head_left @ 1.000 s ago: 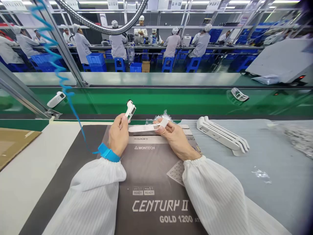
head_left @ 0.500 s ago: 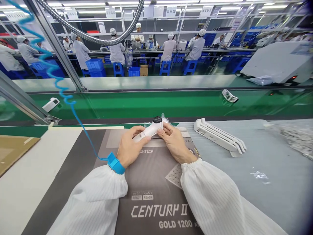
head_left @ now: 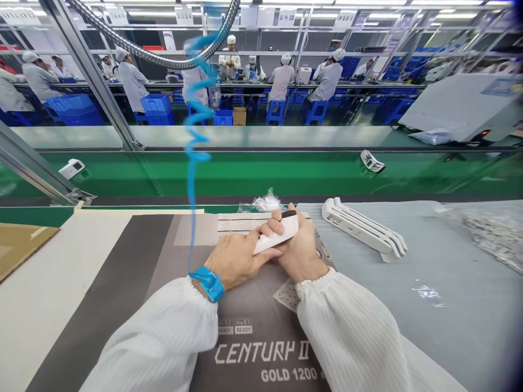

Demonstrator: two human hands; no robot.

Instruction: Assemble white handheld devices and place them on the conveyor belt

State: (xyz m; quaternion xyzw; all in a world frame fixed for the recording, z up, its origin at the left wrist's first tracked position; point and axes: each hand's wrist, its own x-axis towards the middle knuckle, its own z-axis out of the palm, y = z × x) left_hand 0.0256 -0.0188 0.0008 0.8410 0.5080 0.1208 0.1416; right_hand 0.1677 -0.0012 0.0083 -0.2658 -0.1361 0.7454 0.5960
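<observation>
Both my hands grip a white plastic device housing (head_left: pixel 278 239) with a black end, held over the dark printed cardboard sheet (head_left: pixel 261 321). My left hand (head_left: pixel 241 256) is closed round its left part, thumb below and fingers over the top. Against its right end, my right hand (head_left: pixel 300 250) is closed, with the palm behind and under it. A blue wrist strap (head_left: pixel 209 283) with a coiled cord circles my left wrist. Just beyond the hands lies crumpled clear plastic (head_left: pixel 267 201). To the right, several similar long white housings (head_left: pixel 363 228) lie side by side on the grey mat.
A green conveyor belt (head_left: pixel 245 174) runs across behind the sheet, carrying a white part (head_left: pixel 371 161) at right and another white device (head_left: pixel 72 169) at left. Bagged parts (head_left: pixel 490 228) lie far right, brown cardboard (head_left: pixel 24 247) far left. Co-workers sit beyond.
The housing has turned in my hands and moved slightly right and nearer. My left hand now wraps over it. The blue coiled cord has swung right, and the belt parts have shifted left.
</observation>
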